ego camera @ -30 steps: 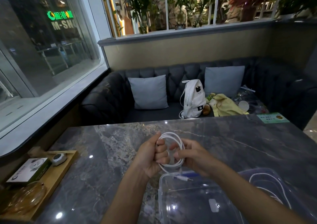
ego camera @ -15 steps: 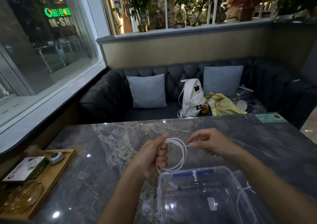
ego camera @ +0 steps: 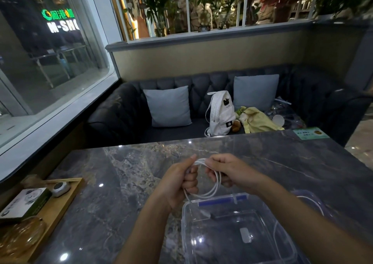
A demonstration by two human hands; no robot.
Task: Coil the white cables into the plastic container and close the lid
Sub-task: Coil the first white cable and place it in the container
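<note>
the clear plastic container (ego camera: 184, 221) sits open-topped at six o'clock on the marble table (ego camera: 121, 183). just past its far rim, the left hand (ego camera: 179, 181) curls its fingers tight round the white cable (ego camera: 216, 185) coil. the right hand (ego camera: 232, 172) pinches the loops from three o'clock. far off at twelve, a white backpack (ego camera: 220, 114) leans on the sofa.

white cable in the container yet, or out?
Out: left hand and right hand grip the coiled cable above the table, beyond the container; only its plug end dangles over the rim.
</note>
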